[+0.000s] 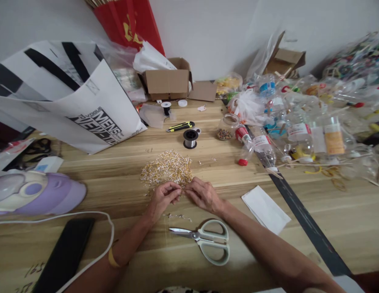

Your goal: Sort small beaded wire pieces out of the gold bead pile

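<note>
My left hand (pixel 165 198) and my right hand (pixel 204 195) meet at the near edge of a pile of small gold and silver beads or findings (pixel 166 167). Fingertips of both hands are pinched close together; whatever lies between them is too small to make out. Just below the hands a short beaded chain (pixel 178 216) lies on the wooden table. Closer to me are scissors (pixel 204 238) with pale green handles, blades pointing left. Beyond the pile stands a spool of clear wire or thread (pixel 190 139).
A yellow-black utility knife (pixel 180 126) and a dark spool (pixel 166 108) lie farther back. At left are a white shopping bag (pixel 94 106), a purple device (pixel 55 193) and a black phone (pixel 65 254). Right: folded paper (pixel 265 209), a bead jar (pixel 227 128) and several plastic bottles (pixel 264 146).
</note>
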The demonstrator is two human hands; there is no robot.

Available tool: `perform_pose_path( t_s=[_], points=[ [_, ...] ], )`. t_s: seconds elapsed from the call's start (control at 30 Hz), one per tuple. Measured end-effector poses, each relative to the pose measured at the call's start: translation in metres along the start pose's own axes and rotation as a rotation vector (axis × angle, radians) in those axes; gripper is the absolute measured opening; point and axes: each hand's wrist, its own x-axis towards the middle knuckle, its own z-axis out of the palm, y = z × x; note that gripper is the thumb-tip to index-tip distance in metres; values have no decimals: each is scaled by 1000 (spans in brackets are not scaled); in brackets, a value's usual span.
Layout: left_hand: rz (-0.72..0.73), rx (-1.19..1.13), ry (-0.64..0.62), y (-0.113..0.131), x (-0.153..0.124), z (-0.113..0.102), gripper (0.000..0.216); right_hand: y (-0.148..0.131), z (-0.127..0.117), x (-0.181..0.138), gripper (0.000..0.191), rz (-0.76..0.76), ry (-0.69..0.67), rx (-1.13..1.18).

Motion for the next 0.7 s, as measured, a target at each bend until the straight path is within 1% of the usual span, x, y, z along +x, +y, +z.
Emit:
perform_pose_path(
  t_s=[0.2,0.37,0.7],
  points=[
    [-9,-13,-1,-2,2,0,21,-1,-2,-1,9,-17,18,-29],
    [-9,-12,-7,-1,2,-1,20,0,-1,-1,8,-47,7,-28],
    [1,-10,-30,-1,2,-1,22,0,-2,-1,9,-28,-12,-36]
  ],
)
